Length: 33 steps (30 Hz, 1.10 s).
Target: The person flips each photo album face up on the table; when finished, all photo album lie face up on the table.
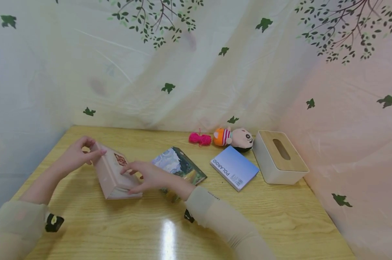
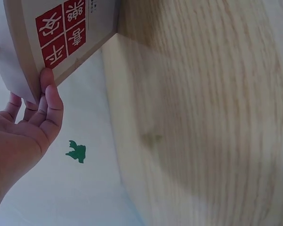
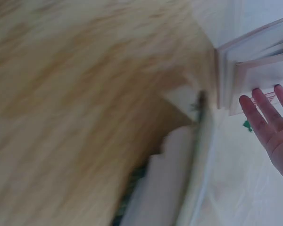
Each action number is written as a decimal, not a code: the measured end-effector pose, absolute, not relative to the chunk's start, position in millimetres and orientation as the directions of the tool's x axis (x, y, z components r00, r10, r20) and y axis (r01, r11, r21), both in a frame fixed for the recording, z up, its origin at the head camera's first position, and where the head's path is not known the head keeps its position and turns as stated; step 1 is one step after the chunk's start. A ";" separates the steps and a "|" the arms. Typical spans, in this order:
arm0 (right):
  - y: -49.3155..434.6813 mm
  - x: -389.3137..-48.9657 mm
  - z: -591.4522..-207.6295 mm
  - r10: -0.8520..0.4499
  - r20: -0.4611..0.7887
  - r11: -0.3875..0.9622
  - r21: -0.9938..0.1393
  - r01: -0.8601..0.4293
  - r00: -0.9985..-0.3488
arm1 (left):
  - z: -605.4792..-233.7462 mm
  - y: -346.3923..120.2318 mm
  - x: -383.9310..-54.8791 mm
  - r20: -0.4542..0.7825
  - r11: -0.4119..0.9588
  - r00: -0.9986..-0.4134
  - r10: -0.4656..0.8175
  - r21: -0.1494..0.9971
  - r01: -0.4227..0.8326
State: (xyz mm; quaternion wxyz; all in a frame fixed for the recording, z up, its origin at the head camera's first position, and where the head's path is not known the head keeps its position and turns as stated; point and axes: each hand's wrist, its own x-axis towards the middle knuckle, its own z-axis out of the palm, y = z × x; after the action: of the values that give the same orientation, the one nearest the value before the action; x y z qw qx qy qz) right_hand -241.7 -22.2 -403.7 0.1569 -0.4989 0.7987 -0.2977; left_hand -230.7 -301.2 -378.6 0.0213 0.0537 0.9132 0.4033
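A thick pale pink book [image 1: 109, 175], with red squares of white characters on its cover, stands tilted at the table's left side. My left hand [image 1: 75, 154] pinches its far left corner. In the left wrist view, that hand's thumb lies on the cover and the other fingers [image 2: 52, 101] curl behind the spine. My right hand [image 1: 152, 176] holds the book's near right side, its thumb by the page edges. In the right wrist view, its fingertips [image 3: 245, 102] touch the cover. A book with a painted landscape cover [image 1: 179, 164] lies beneath the right forearm.
A blue POLAROID box or book [image 1: 235, 168] lies right of centre. Behind it are a bundle of pink yarn [image 1: 200, 139] and a soft doll [image 1: 233, 139]. A white tissue box [image 1: 282, 159] with a wooden lid stands at the right. Patterned cloth [image 1: 196, 79] hangs behind the table.
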 end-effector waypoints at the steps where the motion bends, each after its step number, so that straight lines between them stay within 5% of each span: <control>1: -21.4 -242.7 -406.0 -0.890 0.042 0.336 -0.611 -0.717 -0.454 | -380.1 -302.2 -230.7 0.000 0.668 -0.994 0.113 0.740 0.076; 21: -13.3 -256.1 -423.8 -0.890 -0.034 0.427 -0.413 -0.804 -0.455 | -408.8 -327.0 -227.0 -0.038 0.567 -0.981 0.193 0.820 0.079; 33: -16.6 -266.5 -426.8 -0.886 -0.044 0.446 -0.358 -0.820 -0.462 | -422.3 -341.5 -225.9 -0.092 0.675 -0.970 0.226 0.732 0.088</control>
State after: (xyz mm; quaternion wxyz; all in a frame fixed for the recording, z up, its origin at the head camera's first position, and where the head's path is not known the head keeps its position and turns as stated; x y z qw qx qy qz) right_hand -266.5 -16.6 -426.8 0.1131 -0.5062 0.8427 -0.1446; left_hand -225.9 -341.5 -422.3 0.0875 0.0861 0.9110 0.3937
